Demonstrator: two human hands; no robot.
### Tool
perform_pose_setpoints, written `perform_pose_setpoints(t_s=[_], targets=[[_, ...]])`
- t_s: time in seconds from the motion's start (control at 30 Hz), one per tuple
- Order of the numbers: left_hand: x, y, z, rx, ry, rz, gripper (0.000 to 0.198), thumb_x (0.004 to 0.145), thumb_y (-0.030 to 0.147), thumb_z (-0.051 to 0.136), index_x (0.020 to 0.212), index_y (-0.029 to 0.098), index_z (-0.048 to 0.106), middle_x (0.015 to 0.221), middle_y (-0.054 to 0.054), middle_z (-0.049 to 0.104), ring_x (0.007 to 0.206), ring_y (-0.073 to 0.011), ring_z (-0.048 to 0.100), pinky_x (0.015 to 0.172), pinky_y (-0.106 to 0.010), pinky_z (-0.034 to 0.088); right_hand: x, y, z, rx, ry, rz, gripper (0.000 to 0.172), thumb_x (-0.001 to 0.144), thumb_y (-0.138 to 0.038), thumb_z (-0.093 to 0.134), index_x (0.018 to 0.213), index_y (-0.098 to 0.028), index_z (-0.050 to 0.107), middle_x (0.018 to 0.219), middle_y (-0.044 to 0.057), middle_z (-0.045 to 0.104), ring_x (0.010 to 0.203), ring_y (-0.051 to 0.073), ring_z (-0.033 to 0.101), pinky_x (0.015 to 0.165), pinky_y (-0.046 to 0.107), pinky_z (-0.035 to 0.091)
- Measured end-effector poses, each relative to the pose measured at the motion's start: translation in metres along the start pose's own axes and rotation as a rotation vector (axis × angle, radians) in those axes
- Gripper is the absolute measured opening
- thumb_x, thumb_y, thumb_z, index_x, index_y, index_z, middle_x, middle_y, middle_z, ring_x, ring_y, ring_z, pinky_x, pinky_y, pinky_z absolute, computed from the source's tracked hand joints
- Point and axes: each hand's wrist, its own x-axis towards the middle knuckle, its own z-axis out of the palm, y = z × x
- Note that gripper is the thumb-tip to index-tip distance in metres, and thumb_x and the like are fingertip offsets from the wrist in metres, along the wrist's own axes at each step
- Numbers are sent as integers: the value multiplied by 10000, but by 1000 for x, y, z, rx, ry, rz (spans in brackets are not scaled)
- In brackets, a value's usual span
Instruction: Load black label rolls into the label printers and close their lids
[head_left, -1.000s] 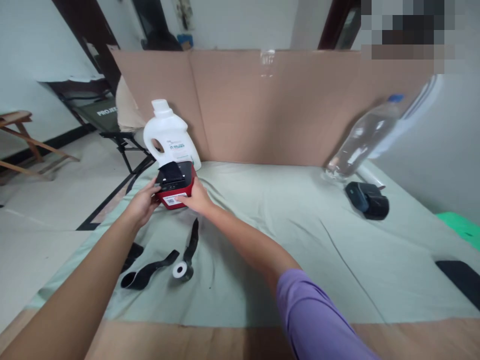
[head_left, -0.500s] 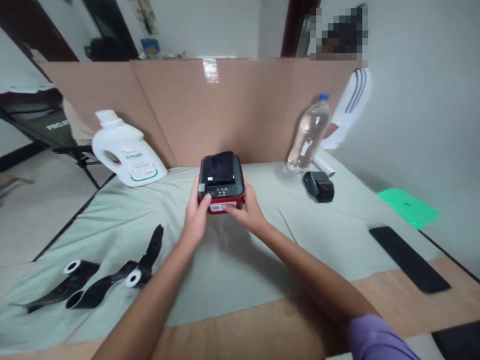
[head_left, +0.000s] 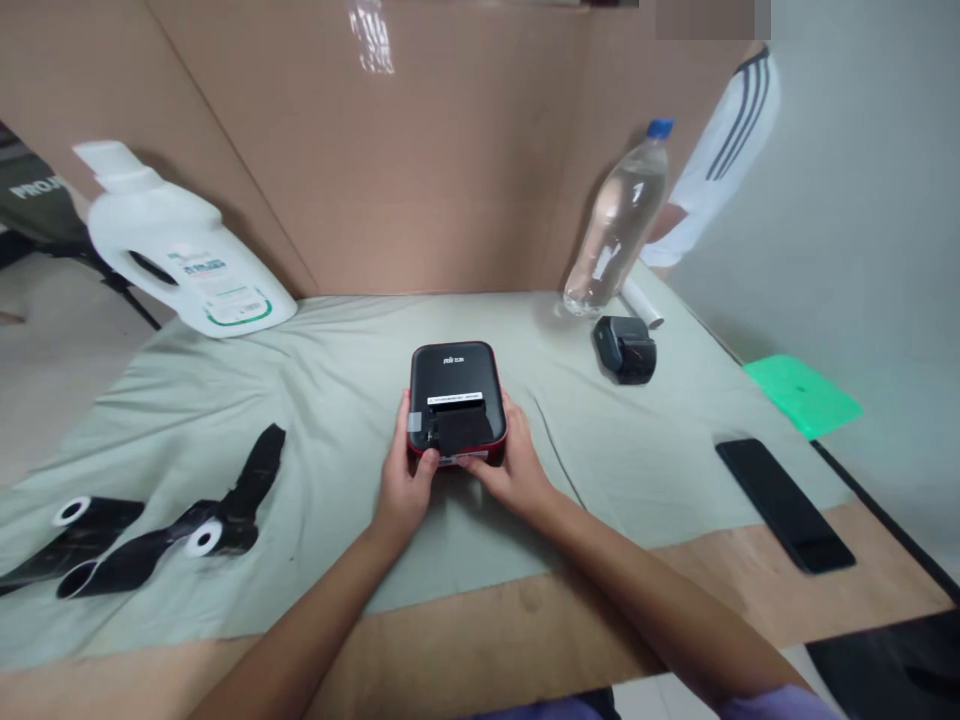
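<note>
A small black and red label printer [head_left: 454,385] sits in the middle of the pale green cloth [head_left: 337,360]. My left hand [head_left: 403,480] grips its left front corner, thumb on the top. On the printer's right front side, my right hand [head_left: 512,470] wraps around it with fingers closed. Both hands hold the printer close to me.
A white detergent jug [head_left: 176,255] stands at the back left, and a clear water bottle [head_left: 619,225] and a small black device [head_left: 625,348] at the back right. Black ribbon rolls [head_left: 150,530] lie left. A black phone [head_left: 784,503] and green pad [head_left: 802,395] lie right. A cardboard wall [head_left: 420,150] backs the table; a person's striped sleeve [head_left: 720,140] shows behind.
Both hands have carried the printer from beside the jug at the back left to the middle of the cloth, near me. It now rests with its top facing me.
</note>
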Motion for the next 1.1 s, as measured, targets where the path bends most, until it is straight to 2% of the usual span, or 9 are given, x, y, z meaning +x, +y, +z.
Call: perform_pose_setpoints(t_s=[0.23, 0.63, 0.77, 0.9, 1.0, 1.1], targets=[[4, -13, -4, -5, -44, 9, 764, 1000, 507, 542, 1650, 246, 236, 1712, -97, 248, 1586, -281, 218, 1297, -435, 227, -3, 7, 6, -28, 28, -30, 985, 847, -574, 732, 1611, -263, 194, 1491, 172, 471, 1373, 376, 457, 1143, 616, 389], [3, -7, -6, 38, 3, 32, 699, 972, 420, 594, 1601, 234, 354, 1667, -117, 355, 1551, -288, 318, 1284, -449, 263, -3, 12, 4, -57, 5, -37, 984, 830, -511, 765, 1611, -273, 216, 1482, 166, 477, 1363, 377, 470, 1132, 618, 407], [4, -4, -6, 144, 48, 141, 594, 975, 395, 582, 1522, 211, 438, 1599, -162, 422, 1499, -291, 398, 1227, -471, 357, -4, 16, 4, -52, 21, -41, 1078, 813, -524, 778, 1641, -255, 143, 1476, 186, 469, 1358, 385, 476, 1123, 618, 415], [7, 2, -10, 336, 129, 282, 349, 964, 376, 585, 1257, 187, 606, 1346, -169, 592, 1264, -278, 585, 1056, -465, 505, -5, 19, 6, -58, 27, -17, 1099, 819, -509, 770, 1655, -258, 103, 1441, 184, 488, 1291, 375, 532, 1028, 585, 498], [10, 7, -15, 458, 126, 408, 215, 950, 332, 607, 1114, 199, 647, 1164, -128, 679, 1093, -259, 639, 969, -452, 527, -5, 21, 6, -62, 36, -25, 1093, 810, -492, 779, 1652, -270, 118, 1428, 176, 499, 1265, 369, 549, 1004, 573, 514], [13, 9, -19, 479, 105, 491, 173, 927, 280, 646, 1081, 204, 665, 1097, -109, 716, 1017, -246, 663, 917, -424, 537, -4, 20, 5, -56, 46, -43, 1077, 786, -459, 797, 1637, -279, 163, 1413, 166, 508, 1251, 365, 554, 986, 568, 528]])
